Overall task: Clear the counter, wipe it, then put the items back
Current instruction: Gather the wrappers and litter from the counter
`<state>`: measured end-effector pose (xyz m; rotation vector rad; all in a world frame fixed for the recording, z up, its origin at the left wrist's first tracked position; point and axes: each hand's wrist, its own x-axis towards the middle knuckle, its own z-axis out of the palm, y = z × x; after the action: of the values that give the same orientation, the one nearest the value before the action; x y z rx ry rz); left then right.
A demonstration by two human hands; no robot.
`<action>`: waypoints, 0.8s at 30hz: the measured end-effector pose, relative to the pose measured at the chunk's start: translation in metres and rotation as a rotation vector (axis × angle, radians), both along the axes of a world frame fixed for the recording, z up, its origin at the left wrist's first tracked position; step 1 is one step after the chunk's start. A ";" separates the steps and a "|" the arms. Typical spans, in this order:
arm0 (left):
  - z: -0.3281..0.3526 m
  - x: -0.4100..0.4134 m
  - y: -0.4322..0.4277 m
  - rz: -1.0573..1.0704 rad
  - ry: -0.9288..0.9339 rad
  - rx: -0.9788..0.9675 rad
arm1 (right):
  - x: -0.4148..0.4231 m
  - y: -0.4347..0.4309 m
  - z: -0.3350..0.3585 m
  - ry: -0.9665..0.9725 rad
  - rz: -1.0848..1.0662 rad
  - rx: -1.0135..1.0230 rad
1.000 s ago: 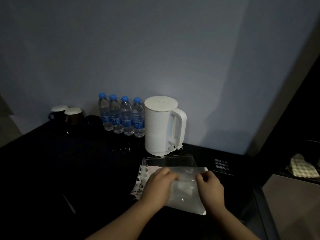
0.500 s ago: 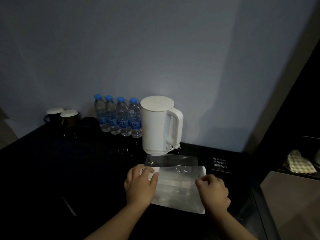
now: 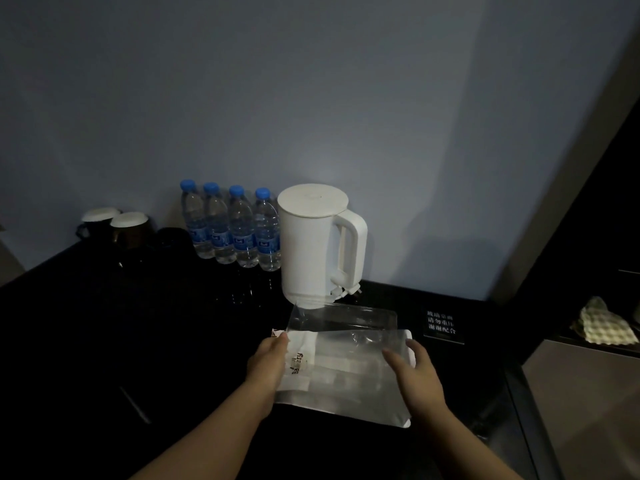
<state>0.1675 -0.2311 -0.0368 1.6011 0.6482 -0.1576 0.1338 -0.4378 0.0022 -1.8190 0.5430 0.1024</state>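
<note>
A clear plastic lid (image 3: 346, 372) lies flat on the black counter (image 3: 138, 341), just in front of a clear plastic tray (image 3: 343, 318). Printed sachets (image 3: 298, 365) show through its left part. My left hand (image 3: 268, 365) grips the lid's left edge. My right hand (image 3: 415, 372) holds its right edge with the thumb on top. Behind the tray stands a white kettle (image 3: 311, 244), with several blue-capped water bottles (image 3: 232, 226) in a row to its left.
Two dark cups with white insides (image 3: 114, 220) stand at the back left by the wall. A small black sign with white text (image 3: 441, 323) sits right of the tray. A checked cloth (image 3: 604, 327) lies on a lower shelf at the far right.
My hands have moved apart from the middle of the lid to its left and right edges. More of the sachets now shows through the lid on the left.
</note>
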 end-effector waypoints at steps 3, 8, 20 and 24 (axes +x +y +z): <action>0.000 0.001 -0.004 0.046 -0.008 0.022 | 0.002 0.001 -0.001 -0.013 0.004 -0.025; -0.002 0.004 0.000 0.077 0.009 0.067 | 0.008 0.001 -0.004 -0.022 -0.027 -0.031; 0.006 -0.003 0.004 0.055 0.073 0.053 | 0.009 -0.004 -0.012 -0.001 -0.081 -0.072; 0.016 -0.006 -0.002 0.062 0.035 0.036 | 0.002 -0.007 -0.004 -0.051 -0.121 -0.061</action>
<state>0.1615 -0.2327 -0.0213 1.6142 0.7303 -0.1288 0.1359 -0.4450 -0.0015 -1.8378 0.6248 -0.0431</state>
